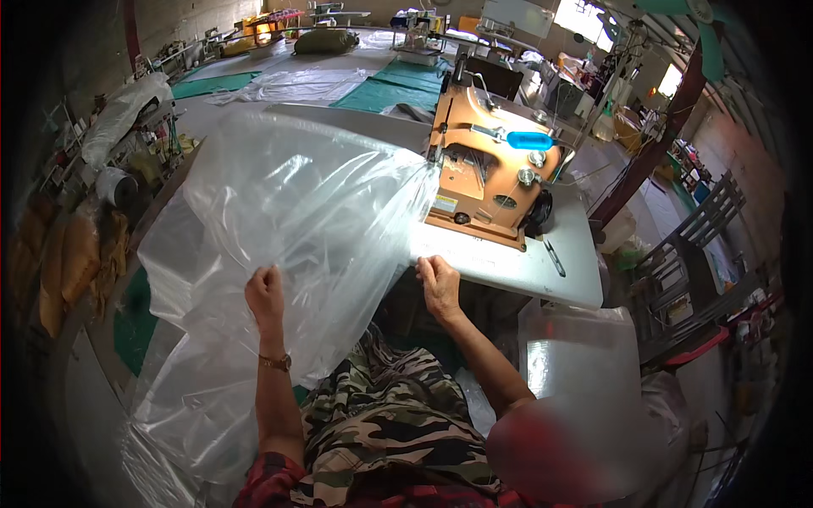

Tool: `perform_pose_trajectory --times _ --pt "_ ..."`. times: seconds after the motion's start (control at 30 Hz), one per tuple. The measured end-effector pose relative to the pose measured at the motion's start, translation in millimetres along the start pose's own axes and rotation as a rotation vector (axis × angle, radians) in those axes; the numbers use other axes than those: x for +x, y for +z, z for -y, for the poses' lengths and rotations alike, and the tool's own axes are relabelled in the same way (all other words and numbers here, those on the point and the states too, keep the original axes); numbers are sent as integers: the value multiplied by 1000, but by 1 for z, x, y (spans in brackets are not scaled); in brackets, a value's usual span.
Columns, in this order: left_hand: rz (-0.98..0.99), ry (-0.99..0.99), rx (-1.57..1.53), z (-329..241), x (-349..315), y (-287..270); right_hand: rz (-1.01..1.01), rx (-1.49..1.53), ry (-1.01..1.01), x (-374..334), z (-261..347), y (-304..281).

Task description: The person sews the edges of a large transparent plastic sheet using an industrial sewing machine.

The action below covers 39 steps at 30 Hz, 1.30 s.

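A large clear plastic sheet spreads over the left of the sewing table and hangs down over my lap. Its gathered edge runs into the left end of an orange-brown industrial sewing machine. My left hand is closed on the sheet in a fist, with a watch on that wrist. Near the table's front edge, my right hand pinches the sheet's right edge, just below the machine. The fingertips of both hands are partly hidden.
Thread snips lie on the table right of the machine. A stack of clear plastic stands at my right, near a dark wooden chair. Brown sacks hang at the left. Green and white sheets cover the floor beyond.
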<state>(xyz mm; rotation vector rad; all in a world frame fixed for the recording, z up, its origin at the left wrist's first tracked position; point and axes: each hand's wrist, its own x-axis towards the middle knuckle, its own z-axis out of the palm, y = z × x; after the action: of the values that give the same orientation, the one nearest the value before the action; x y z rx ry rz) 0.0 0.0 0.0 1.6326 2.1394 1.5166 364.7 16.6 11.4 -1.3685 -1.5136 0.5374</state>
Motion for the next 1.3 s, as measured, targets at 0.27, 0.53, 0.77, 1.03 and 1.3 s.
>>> perform_pose_trajectory --times 0.27,0.53,0.77,1.03,1.3 --pt "-402 465 306 -96 44 -23 175 361 194 -38 -22 41" --pt "864 366 -291 -162 -130 -19 556 885 372 -53 -39 145" --pt "1158 83 -392 -123 -188 -21 776 463 -132 -39 -40 175" --pt "770 -342 -599 -67 -193 5 345 956 -357 -1 93 189" --pt "-90 -358 -742 -9 -150 -54 491 1538 -114 48 221 66"
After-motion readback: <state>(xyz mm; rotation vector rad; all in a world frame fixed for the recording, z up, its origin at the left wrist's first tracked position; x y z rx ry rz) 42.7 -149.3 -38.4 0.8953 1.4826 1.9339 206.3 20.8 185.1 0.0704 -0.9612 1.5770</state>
